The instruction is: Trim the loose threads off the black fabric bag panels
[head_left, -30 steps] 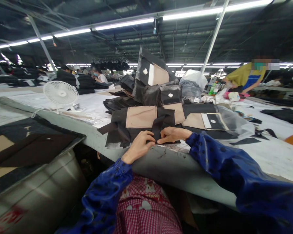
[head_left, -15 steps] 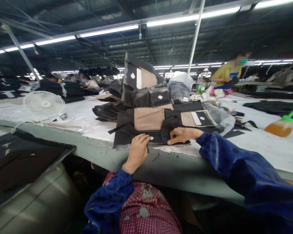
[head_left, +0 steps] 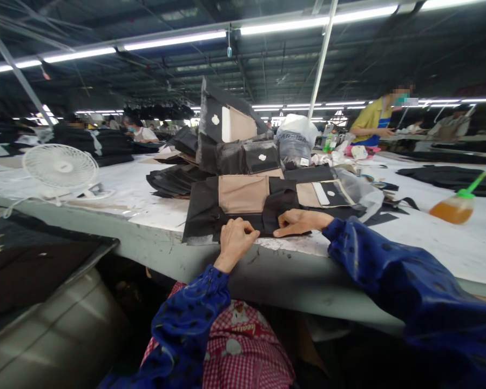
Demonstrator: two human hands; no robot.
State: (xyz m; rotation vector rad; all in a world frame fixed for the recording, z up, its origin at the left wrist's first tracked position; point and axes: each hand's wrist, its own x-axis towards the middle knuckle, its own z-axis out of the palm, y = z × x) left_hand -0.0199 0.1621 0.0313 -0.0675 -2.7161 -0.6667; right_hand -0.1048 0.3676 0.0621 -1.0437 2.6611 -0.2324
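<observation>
A black fabric panel (head_left: 202,208) with a beige patch (head_left: 243,193) sewn or laid on it lies flat at the table's front edge. My left hand (head_left: 235,240) is at its near edge, fingers curled and thumb pressed in, closed on the fabric. Farther right, my right hand (head_left: 302,221) pinches the same near edge between thumb and bent fingers. A narrow strip of the black cloth shows between the two hands. What lies under my left fingertips is hidden.
Behind the panel rises a pile of black pieces (head_left: 233,156). Right of it lies another beige-and-black piece (head_left: 305,194). A white fan (head_left: 60,166) stands left, a bottle of orange liquid (head_left: 453,208) right. A co-worker in yellow (head_left: 366,121) stands beyond the table (head_left: 409,237).
My left hand has shifted slightly right along the near edge, its fingers more curled. The small white spot by its fingertips no longer shows. My right hand stays at the edge.
</observation>
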